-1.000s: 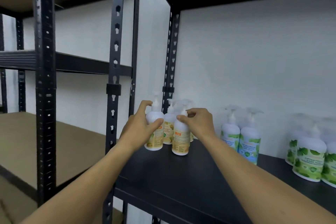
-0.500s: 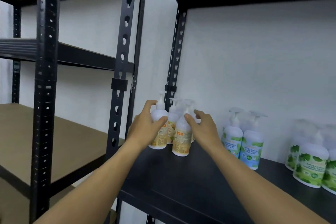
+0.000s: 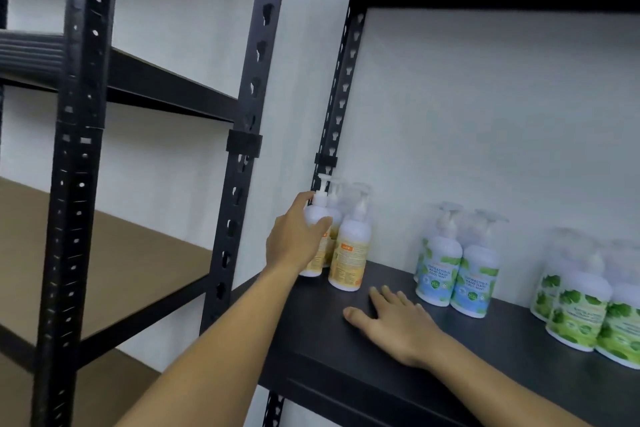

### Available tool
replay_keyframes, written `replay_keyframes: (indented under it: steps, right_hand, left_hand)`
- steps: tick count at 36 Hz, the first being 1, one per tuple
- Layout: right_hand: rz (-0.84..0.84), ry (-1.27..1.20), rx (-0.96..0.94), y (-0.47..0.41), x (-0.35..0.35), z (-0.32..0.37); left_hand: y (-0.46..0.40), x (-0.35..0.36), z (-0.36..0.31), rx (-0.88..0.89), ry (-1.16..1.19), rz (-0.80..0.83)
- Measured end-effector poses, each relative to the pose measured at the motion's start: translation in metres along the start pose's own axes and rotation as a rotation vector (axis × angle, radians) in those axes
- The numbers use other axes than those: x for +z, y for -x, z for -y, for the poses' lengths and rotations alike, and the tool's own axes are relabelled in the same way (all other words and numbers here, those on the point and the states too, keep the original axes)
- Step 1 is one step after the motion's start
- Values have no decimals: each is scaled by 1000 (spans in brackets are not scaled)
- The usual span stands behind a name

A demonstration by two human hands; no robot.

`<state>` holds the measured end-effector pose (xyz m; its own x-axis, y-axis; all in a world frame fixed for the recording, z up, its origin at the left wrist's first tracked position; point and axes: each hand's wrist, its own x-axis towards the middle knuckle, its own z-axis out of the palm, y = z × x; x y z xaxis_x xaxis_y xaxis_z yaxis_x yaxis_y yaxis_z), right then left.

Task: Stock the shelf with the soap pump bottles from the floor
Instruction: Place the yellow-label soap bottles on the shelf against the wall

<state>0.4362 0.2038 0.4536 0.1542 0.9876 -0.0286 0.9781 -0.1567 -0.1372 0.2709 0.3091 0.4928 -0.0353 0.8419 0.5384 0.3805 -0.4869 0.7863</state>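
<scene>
Several white soap pump bottles with orange-yellow labels stand at the left end of the black shelf [image 3: 485, 367]. My left hand [image 3: 294, 241] grips the leftmost one [image 3: 317, 215], which stands upright on the shelf board with my fingers curled round its body. Just right of it stands another orange-label bottle [image 3: 349, 253], untouched. My right hand [image 3: 394, 321] rests flat on the shelf board in front of the bottles, fingers straight, holding nothing. Two more bottles behind the front pair are partly hidden.
Two blue-green label pump bottles [image 3: 460, 274] stand mid-shelf, and a group of green-label bottles [image 3: 585, 308] stands at the right. A black perforated upright [image 3: 242, 149] rises left of the bottles. A neighbouring rack with brown boards [image 3: 104, 253] is at the left.
My right hand let go of the second orange-label bottle and dropped flat onto the shelf board. My left hand stays on the leftmost bottle. The view moved closer and to the right.
</scene>
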Motion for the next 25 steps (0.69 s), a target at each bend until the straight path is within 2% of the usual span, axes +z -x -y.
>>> replay_keyframes:
  steps: [11,16,21,25]
  right_hand:
    - [10,3,32,0,2,2]
    - [-2,-6,27,0,1,2]
    - [-16,-11,25,1,1,2]
    - [-18,-19,20,2,1,2]
  left_hand:
    - [-1,13,8,48,-58,36]
    - [11,13,12,-3,30,185]
    - [12,3,23,-41,62,234]
    - [15,1,24,-40,72,194]
